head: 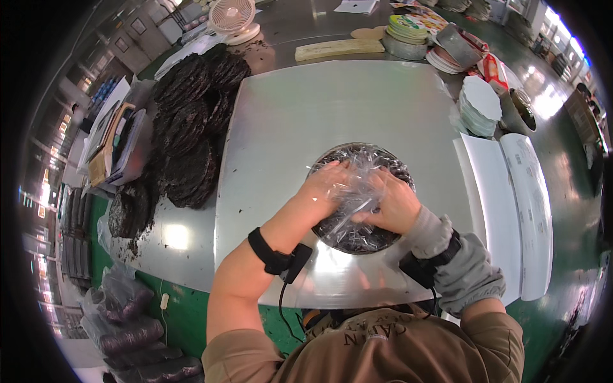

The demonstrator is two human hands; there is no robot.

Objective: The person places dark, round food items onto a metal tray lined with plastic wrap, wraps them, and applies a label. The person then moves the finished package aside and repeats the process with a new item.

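A round, dark pressed cake lies on a metal sheet in front of me, within a thin round rim. Loose, crinkled clear plastic film covers it and bunches up at the middle. My left hand is on the left part of the cake, its fingertips in the folds of the film. From the right, my right hand grips the bunched film, with the thumb towards me. Film and glare partly hide the fingers of both hands.
Stacked dark round cakes and crumbs lie left of the metal sheet. A wooden bar and a fan stand beyond. At right are metal rings, white paper sheets and a printed roll. Filled plastic bags sit lower left.
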